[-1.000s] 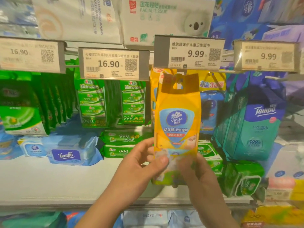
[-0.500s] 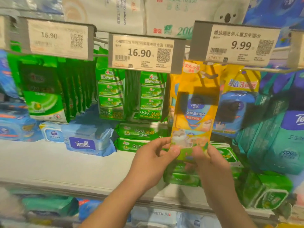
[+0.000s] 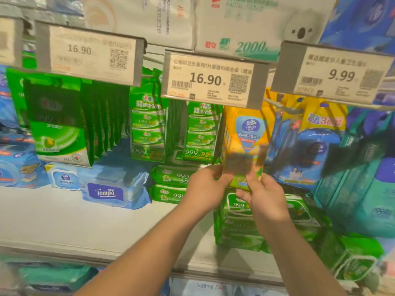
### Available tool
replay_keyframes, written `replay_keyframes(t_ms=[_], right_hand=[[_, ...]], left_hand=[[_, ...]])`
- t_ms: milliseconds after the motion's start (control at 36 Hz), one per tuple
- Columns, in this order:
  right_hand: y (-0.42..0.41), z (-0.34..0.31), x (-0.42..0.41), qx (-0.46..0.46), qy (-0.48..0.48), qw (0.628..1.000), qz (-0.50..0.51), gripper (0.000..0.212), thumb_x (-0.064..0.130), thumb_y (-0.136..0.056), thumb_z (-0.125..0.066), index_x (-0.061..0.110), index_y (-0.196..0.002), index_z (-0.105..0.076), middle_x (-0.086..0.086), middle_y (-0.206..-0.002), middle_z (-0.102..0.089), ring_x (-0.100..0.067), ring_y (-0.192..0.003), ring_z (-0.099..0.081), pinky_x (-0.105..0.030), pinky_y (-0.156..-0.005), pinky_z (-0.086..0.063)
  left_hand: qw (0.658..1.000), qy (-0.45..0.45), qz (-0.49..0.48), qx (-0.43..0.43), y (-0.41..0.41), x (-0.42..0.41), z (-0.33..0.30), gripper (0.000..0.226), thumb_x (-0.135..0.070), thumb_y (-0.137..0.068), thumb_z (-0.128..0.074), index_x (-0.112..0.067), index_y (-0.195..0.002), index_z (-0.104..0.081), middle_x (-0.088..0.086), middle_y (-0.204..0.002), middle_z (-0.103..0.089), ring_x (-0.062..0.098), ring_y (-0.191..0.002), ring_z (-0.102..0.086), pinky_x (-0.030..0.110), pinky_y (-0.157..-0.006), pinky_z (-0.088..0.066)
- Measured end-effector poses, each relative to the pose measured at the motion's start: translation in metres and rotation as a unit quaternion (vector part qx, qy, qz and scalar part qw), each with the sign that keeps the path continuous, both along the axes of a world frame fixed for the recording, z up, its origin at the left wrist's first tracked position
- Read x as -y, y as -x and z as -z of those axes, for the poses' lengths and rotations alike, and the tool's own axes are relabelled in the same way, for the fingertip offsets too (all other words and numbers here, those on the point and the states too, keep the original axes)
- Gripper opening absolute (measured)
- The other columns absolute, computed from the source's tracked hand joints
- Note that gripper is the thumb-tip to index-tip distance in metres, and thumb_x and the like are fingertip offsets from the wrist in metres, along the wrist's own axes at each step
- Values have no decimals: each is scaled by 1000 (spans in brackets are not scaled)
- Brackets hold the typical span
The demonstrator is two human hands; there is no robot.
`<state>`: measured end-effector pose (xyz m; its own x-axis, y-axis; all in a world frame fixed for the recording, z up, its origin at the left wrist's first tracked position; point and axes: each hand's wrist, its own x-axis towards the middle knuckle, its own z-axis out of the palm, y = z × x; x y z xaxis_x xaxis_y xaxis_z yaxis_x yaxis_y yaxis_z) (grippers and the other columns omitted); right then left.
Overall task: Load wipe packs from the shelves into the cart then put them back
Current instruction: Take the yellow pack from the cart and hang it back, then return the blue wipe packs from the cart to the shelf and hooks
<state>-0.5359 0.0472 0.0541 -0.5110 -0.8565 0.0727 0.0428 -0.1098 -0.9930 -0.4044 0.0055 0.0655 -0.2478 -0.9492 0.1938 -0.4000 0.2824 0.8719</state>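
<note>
A yellow Vinda wipe pack (image 3: pixel 245 137) hangs upright under the price tags, its top tucked behind the 16.90 tag (image 3: pixel 210 79). My left hand (image 3: pixel 206 188) pinches its lower left corner. My right hand (image 3: pixel 264 194) grips its bottom edge from the right. The lower part of the pack is blurred. More yellow packs hang right behind it. The cart is out of view.
Green wipe packs (image 3: pixel 198 133) hang to the left, blue packs (image 3: pixel 307 144) to the right under a 9.99 tag (image 3: pixel 333 75). Flat green packs (image 3: pixel 171 176) and a blue Tempo pack (image 3: pixel 111 189) lie on the white shelf (image 3: pixel 64 216). Teal packs (image 3: pixel 361 189) stand at far right.
Both hands have pushed the yellow pack up and away toward the hanging row, so its top now sits behind the price tag. The view has shifted left and closer.
</note>
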Motion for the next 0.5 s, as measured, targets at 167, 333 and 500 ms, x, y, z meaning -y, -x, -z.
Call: replay_keyframes(t_ms=[167, 333, 500], right_hand=[[-3, -1, -2, -8, -2, 1000, 23, 13, 26, -102, -60, 18, -108, -68, 5, -104, -74, -4, -87, -69, -28, -79, -56], [-6, 2, -13, -74, -5, 996, 39, 21, 19, -98, -62, 12, -117, -68, 6, -104, -76, -8, -95, -70, -31, -89, -51], [-11, 0, -43, -99, -53, 993, 45, 58, 25, -96, -65, 14, -150, -44, 0, -150, -50, -12, -137, -48, -37, -118, -35]], left_hand=[[1000, -6, 5, 9, 0, -1, -3, 36, -38, -99, -61, -24, -132, -67, -3, -128, -71, 17, -118, -65, 29, -95, -50], [1000, -17, -3, -19, -7, -13, 8, 44, -40, -96, -65, -22, -136, -63, -6, -133, -67, 13, -122, -62, 29, -103, -47], [999, -31, -23, -5, -25, -28, 24, 59, -48, -95, -64, -24, -148, -51, -11, -144, -58, 7, -119, -61, 28, -104, -45]])
